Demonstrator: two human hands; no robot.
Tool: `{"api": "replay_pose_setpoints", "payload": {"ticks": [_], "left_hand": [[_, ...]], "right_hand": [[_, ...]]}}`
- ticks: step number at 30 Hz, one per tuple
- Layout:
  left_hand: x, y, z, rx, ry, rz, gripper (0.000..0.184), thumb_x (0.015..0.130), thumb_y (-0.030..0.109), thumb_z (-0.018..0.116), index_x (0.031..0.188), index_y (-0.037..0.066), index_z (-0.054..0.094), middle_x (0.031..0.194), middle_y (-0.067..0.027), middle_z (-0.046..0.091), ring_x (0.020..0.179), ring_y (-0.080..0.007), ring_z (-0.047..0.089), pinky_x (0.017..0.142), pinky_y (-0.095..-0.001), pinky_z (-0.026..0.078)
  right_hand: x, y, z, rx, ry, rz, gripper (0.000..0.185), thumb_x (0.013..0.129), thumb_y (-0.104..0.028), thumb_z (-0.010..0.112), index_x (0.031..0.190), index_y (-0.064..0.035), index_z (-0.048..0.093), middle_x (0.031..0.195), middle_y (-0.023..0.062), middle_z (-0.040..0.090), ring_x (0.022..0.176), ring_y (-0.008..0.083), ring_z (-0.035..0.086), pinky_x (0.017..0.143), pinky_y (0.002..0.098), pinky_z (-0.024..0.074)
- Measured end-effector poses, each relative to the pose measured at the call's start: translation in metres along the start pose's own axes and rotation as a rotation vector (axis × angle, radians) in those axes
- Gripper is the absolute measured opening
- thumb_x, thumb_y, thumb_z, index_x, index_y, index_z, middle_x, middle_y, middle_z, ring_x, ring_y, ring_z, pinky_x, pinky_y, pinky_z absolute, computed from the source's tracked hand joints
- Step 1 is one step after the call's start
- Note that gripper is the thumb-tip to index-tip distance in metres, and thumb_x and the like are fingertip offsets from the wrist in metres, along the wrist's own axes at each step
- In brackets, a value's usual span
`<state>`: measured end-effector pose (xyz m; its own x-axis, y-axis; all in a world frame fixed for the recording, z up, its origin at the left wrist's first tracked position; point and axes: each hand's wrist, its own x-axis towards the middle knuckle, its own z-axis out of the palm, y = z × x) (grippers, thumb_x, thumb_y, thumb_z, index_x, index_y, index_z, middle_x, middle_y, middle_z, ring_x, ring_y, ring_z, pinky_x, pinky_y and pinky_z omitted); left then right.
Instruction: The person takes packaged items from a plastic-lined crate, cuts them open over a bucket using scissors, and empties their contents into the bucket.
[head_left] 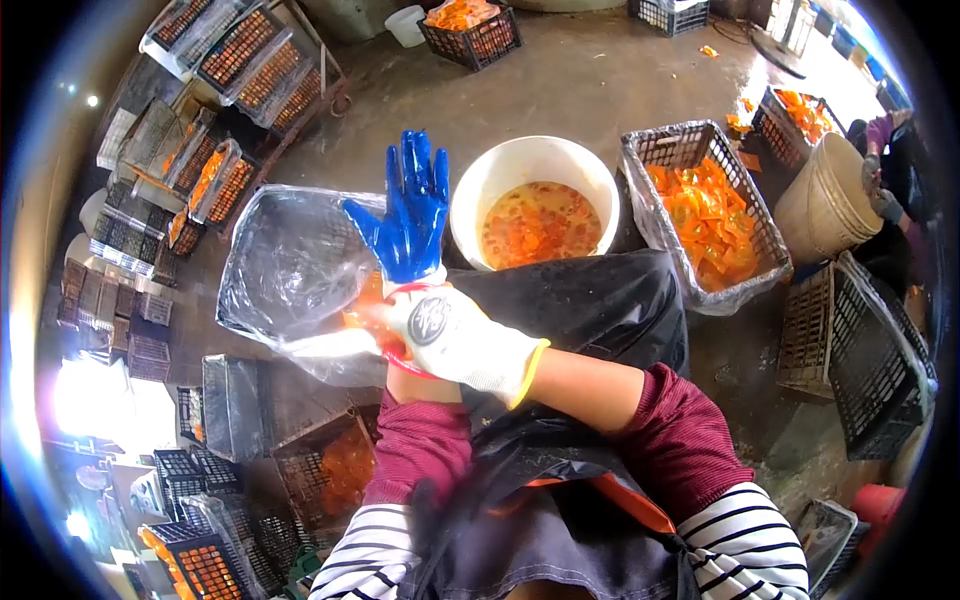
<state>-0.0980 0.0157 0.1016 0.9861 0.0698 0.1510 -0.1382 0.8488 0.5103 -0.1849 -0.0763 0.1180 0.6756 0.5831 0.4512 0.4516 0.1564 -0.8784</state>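
My left hand is raised palm out in a blue-coated glove, fingers stretched up and apart, holding nothing. My right hand, in a white glove with a black logo and a yellow cuff, is closed around the left wrist at the red-edged glove cuff. Its fingertips are hidden or smeared. An orange patch beside it is too blurred to name. Behind the left hand stands a crate lined with clear plastic. Right of that hand is a white bucket holding cloudy liquid with orange pieces.
A black crate of orange pieces stands right of the bucket. Stacked pale buckets and upright crates are farther right, near another person's gloved hands. Many crates line the left side; another orange-filled crate is at the back.
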Motion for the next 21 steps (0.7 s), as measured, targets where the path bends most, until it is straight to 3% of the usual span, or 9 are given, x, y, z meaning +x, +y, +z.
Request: {"api": "replay_pose_setpoints", "payload": {"ticks": [5,10,13,14,15,16,18,19,21], "left_hand": [[-0.003,0.002,-0.007,-0.002,0.013,0.032,0.042,0.089,0.056,0.053,0.101,0.016,0.060,0.099,-0.0072,0.056,0.098,-0.0230,0.050,0.089,-0.0435,0.041],[0.008,0.007,-0.019,-0.145,-0.099,0.060,0.038,0.090,0.053,0.054,0.091,0.016,0.061,0.087,-0.0045,0.058,0.089,-0.0197,0.053,0.084,-0.0392,0.043],[0.025,0.017,-0.050,-0.440,-0.510,0.024,0.036,0.091,0.051,0.054,0.085,0.016,0.063,0.080,-0.0029,0.058,0.083,-0.0177,0.054,0.081,-0.0366,0.044],[0.026,0.020,-0.050,-0.502,-0.619,0.000,0.036,0.091,0.051,0.054,0.083,0.016,0.063,0.078,-0.0024,0.059,0.081,-0.0170,0.055,0.080,-0.0357,0.045],[0.003,0.023,0.001,-0.402,-0.251,0.074,0.042,0.095,0.038,0.053,0.058,0.020,0.044,0.054,0.0064,0.035,0.056,-0.0087,0.035,0.061,-0.0256,0.034],[0.000,0.023,0.014,-0.499,-0.332,0.047,0.043,0.096,0.038,0.052,0.059,0.020,0.041,0.055,0.0062,0.034,0.056,-0.0085,0.033,0.060,-0.0259,0.032],[-0.001,0.029,0.013,-0.577,-0.433,0.025,0.045,0.099,0.039,0.046,0.060,0.020,0.032,0.055,0.0061,0.028,0.056,-0.0093,0.027,0.057,-0.0267,0.026],[-0.005,0.029,0.021,-0.543,-0.417,0.021,0.047,0.100,0.042,0.041,0.059,0.020,0.032,0.054,0.0053,0.027,0.054,-0.0101,0.026,0.057,-0.0274,0.027],[-0.003,0.031,0.021,-0.405,-0.432,0.029,0.049,0.100,0.046,0.037,0.059,0.020,0.036,0.053,0.0044,0.032,0.053,-0.0105,0.030,0.055,-0.0289,0.028]], "right_hand": [[-0.002,-0.029,-0.006,0.177,0.016,0.162,0.037,0.089,-0.036,0.063,0.068,-0.0048,0.061,0.061,0.0054,0.057,0.058,0.0151,0.054,0.059,0.0281,0.0429],[-0.003,-0.036,-0.024,0.588,-0.103,0.527,0.024,0.090,-0.026,0.064,0.089,-0.0023,0.066,0.072,0.0084,0.062,0.068,0.0167,0.059,0.066,0.0280,0.0469],[-0.013,-0.027,-0.044,0.138,0.008,-0.053,0.025,0.088,-0.018,0.067,0.108,-0.0015,0.063,0.087,0.0086,0.065,0.079,0.0148,0.061,0.074,0.0266,0.0489],[-0.013,-0.021,-0.045,0.239,0.007,0.109,0.032,0.087,-0.013,0.068,0.116,-0.0025,0.059,0.097,0.0069,0.065,0.086,0.0123,0.060,0.078,0.0255,0.0491],[-0.012,-0.020,-0.057,0.208,0.049,0.115,0.031,0.086,-0.011,0.069,0.115,-0.0037,0.060,0.101,0.0062,0.065,0.089,0.0107,0.059,0.080,0.0246,0.0489],[-0.009,-0.012,-0.068,0.248,0.065,0.127,0.023,0.093,-0.011,0.055,0.114,-0.0031,0.059,0.102,0.0116,0.067,0.090,0.0199,0.065,0.079,0.0288,0.0525],[-0.008,0.035,-0.099,0.911,0.195,0.411,0.025,0.094,-0.004,0.049,0.118,-0.0005,0.056,0.107,0.0131,0.063,0.094,0.0233,0.065,0.083,0.0336,0.0550],[-0.006,0.013,-0.114,0.912,0.389,0.494,0.028,0.096,-0.013,0.048,0.121,-0.0005,0.054,0.110,0.0141,0.062,0.097,0.0243,0.065,0.085,0.0345,0.0551],[-0.004,0.052,-0.141,0.965,0.654,0.539,0.038,0.100,-0.032,0.043,0.122,-0.0032,0.054,0.109,0.0125,0.064,0.093,0.0214,0.064,0.066,0.0292,0.0543]]}}
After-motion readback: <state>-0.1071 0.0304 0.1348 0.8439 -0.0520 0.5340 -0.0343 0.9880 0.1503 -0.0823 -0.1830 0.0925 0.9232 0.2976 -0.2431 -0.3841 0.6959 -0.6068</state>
